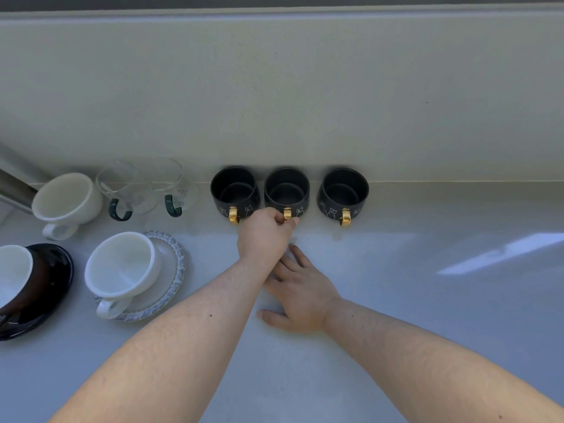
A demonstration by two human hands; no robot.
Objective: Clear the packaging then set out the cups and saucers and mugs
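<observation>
Three black mugs with gold handles and white cat drawings stand in a row against the back wall: left (234,190), middle (287,190) and right (343,192). My left hand (265,236) pinches the gold handle of the middle mug. My right hand (300,291) lies flat on the counter just behind it, fingers spread, holding nothing. A white cup (122,268) sits on a clear glass saucer (171,270). Another white-lined cup (13,270) rests on a black saucer (58,279) at the left edge.
A white mug (65,201) and two clear glass cups with dark green handles, one (117,186) beside the other (166,184), stand at the back left. A metal object (15,186) pokes in from the far left. The pale counter (427,300) runs to the right, bounded by the wall.
</observation>
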